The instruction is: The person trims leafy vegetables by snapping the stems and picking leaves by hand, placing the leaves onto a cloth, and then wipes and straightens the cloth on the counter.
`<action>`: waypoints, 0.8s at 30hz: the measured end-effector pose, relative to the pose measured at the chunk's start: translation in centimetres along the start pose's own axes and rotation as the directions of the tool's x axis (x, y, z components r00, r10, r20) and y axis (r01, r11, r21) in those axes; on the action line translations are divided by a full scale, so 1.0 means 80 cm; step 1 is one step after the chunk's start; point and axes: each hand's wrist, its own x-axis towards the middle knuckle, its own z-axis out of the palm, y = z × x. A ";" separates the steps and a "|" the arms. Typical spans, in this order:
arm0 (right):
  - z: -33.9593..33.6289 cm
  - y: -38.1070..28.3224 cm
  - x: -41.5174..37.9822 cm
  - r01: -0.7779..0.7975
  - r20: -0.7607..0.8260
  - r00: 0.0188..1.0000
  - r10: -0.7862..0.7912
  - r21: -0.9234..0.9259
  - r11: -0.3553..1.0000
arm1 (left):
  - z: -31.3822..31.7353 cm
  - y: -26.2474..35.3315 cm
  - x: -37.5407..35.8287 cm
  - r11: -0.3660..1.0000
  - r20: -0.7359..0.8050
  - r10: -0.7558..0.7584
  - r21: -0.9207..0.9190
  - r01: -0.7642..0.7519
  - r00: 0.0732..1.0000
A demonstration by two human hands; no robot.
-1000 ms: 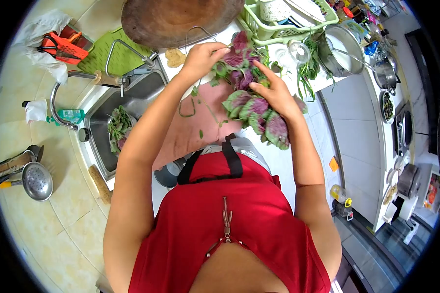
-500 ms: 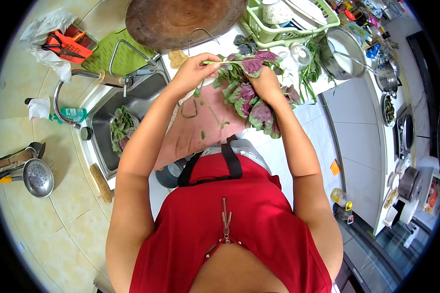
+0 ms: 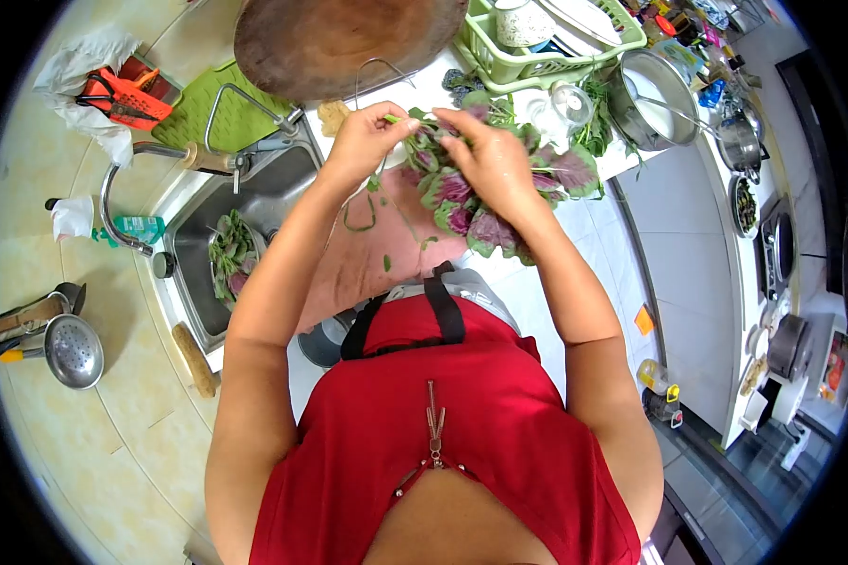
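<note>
Stem [image 3: 393, 120] pinched in left hand [image 3: 363, 143]; greens [image 3: 451, 185] under right hand [image 3: 493, 162] over surface [image 3: 618, 166] edge, right grip can't be told. Likely light, soft, easily bruised; best held by stem.

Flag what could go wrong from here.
Purple-and-green leafy stems spill out around the right hand; loose leaves might fall. The left hand pinches a thin light-green stem end, which could slip or snap. A clear round vessel sits near the leaves and might get knocked.
</note>
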 end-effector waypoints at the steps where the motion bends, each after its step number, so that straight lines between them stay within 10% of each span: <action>1: 0.009 0.002 0.002 0.021 0.006 1.000 -0.021 0.010 1.000 | 0.003 0.002 0.000 1.000 0.040 0.023 -0.002 -0.023 0.999; 11: 0.006 -0.007 0.012 0.180 0.028 0.983 -0.179 -0.277 0.944 | -0.002 0.034 -0.013 0.746 0.204 0.143 0.620 -0.241 0.969; 14: 0.005 0.024 0.021 0.051 -0.172 0.976 -0.134 -0.417 0.907 | -0.014 0.030 -0.017 0.593 0.248 0.183 0.744 -0.308 0.951; 20: -0.043 0.024 0.025 -0.184 0.110 0.978 0.180 0.030 0.982 | -0.047 0.026 -0.011 0.978 0.063 -0.145 0.159 0.134 0.987; 24: -0.010 0.028 0.017 -0.103 0.336 0.942 -0.004 0.301 0.948 | -0.043 0.033 -0.005 0.989 0.213 -0.099 -0.084 0.120 0.972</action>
